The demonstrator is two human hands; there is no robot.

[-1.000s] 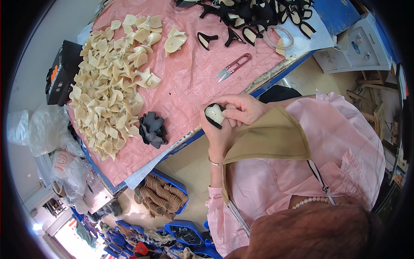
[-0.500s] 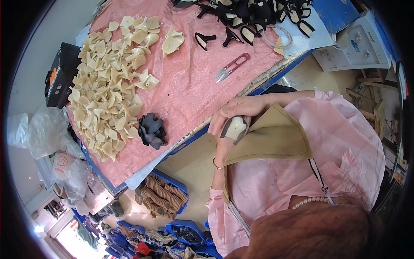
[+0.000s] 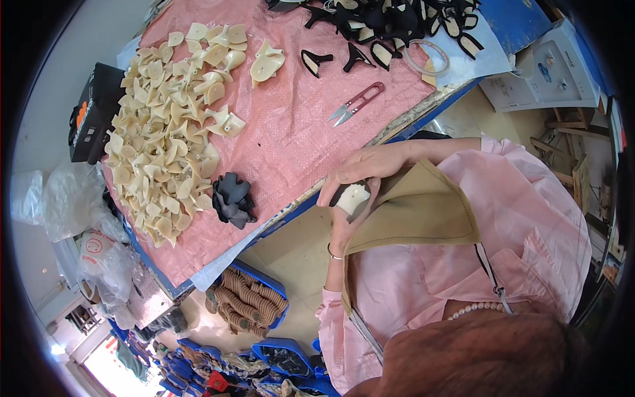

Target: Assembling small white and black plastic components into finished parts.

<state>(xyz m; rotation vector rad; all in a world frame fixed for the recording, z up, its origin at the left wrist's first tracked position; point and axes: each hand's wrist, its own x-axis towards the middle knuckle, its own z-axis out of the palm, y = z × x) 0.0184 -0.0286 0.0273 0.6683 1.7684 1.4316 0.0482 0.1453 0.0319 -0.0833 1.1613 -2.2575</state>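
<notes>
Close to my apron, at the table's near edge, both hands work on one cream shoe heel (image 3: 355, 198) with dark grey covering material around its edges. My left hand (image 3: 344, 228), with a bracelet at the wrist, closes round the heel from below. Over its top lies my right hand (image 3: 383, 161), its fingers curled against the heel; some fingertips are hidden. A pile of bare cream heels (image 3: 165, 139) covers the left of the table, with dark grey covering pieces (image 3: 233, 200) stacked beside it. Red-handled thread snips (image 3: 357, 104) lie open beyond my hands.
Black-covered heels (image 3: 397, 23) are heaped at the far side, near a roll of tape (image 3: 444, 61). Pink sheeting (image 3: 284, 139) covers the table. A black box (image 3: 96, 116) stands at the left. Below the edge, a blue crate (image 3: 276, 317) holds brown ribbed pieces (image 3: 248, 301).
The heel has turned in my hands and shifted slightly left and down, showing more of its cream face at a different angle. My right fingers have moved a little; the table items stay put.
</notes>
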